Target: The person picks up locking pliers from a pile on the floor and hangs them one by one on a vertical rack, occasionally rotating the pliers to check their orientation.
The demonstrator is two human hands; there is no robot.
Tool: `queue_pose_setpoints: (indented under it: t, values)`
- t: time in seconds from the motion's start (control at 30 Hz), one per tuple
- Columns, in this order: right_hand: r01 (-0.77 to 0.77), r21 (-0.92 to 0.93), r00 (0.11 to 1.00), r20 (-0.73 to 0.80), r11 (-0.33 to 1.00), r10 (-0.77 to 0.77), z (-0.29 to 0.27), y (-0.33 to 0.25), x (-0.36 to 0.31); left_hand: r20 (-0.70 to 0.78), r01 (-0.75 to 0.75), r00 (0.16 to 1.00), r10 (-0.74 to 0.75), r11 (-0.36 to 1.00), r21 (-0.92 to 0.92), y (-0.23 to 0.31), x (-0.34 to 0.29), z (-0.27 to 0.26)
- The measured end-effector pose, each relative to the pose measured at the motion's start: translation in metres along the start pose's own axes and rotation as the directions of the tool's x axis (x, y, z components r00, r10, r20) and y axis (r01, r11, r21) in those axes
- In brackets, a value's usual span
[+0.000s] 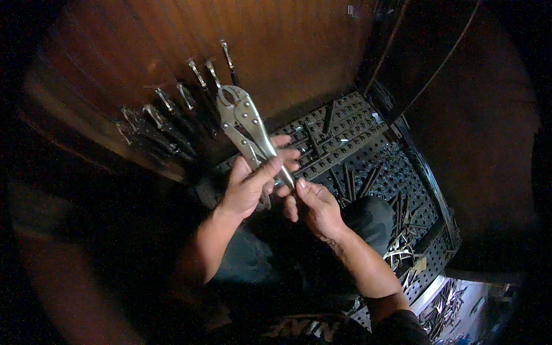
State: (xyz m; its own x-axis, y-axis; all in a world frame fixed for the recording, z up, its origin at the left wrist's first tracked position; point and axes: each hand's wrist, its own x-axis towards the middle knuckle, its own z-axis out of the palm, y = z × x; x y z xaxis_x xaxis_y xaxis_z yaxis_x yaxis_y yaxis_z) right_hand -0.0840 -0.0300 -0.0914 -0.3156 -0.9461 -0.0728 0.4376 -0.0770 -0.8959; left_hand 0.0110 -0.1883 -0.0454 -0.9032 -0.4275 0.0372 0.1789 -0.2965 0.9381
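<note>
A pair of silver locking pliers (253, 123) is held up in front of me, tilted, with its curved jaws at the upper left. My left hand (246, 187) is wrapped around the handles, thumb across them and fingers behind. At the lower end of the handle, my right hand (321, 210) pinches with thumb and forefinger; the end piece between them is mostly covered. To the left, several more pliers (156, 118) lie in a slanted row on the dark surface, their metal jaws pointing away from me.
A perforated metal rack (359, 118) stands beyond my hands, with dark rods on it. Below it, a perforated tray (391, 167) carries many small metal parts. Loose curved metal pieces (405, 247) are heaped near my right knee. A brown wall (287, 46) rises behind the pliers.
</note>
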Motion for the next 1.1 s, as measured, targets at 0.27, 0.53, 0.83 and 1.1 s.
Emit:
queue_pose_setpoints:
  t: [0.27, 0.53, 0.83, 1.1]
  values:
    - [0.257, -0.534, 0.879, -0.217, 0.806, -0.424, 0.021, 0.006, -0.005, -0.136, -0.088, 0.987, 0.083, 0.996, -0.031, -0.003, 0.002, -0.006]
    - [0.264, -0.435, 0.858, -0.302, 0.861, -0.415, 0.014, 0.013, -0.004, -0.140, -0.091, 0.986, 0.089, 0.996, -0.005, 0.002, 0.000, 0.000]
    - [0.224, -0.022, 0.946, -0.236, 0.974, -0.223, 0.017, 0.001, -0.005, -0.154, -0.104, 0.984, 0.094, 0.993, -0.060, -0.002, 0.001, -0.005]
    - [0.202, -0.329, 0.912, -0.280, 0.923, -0.299, 0.012, 0.004, -0.004, -0.196, -0.149, 0.971, 0.135, 0.987, -0.060, 0.003, 0.001, -0.007]
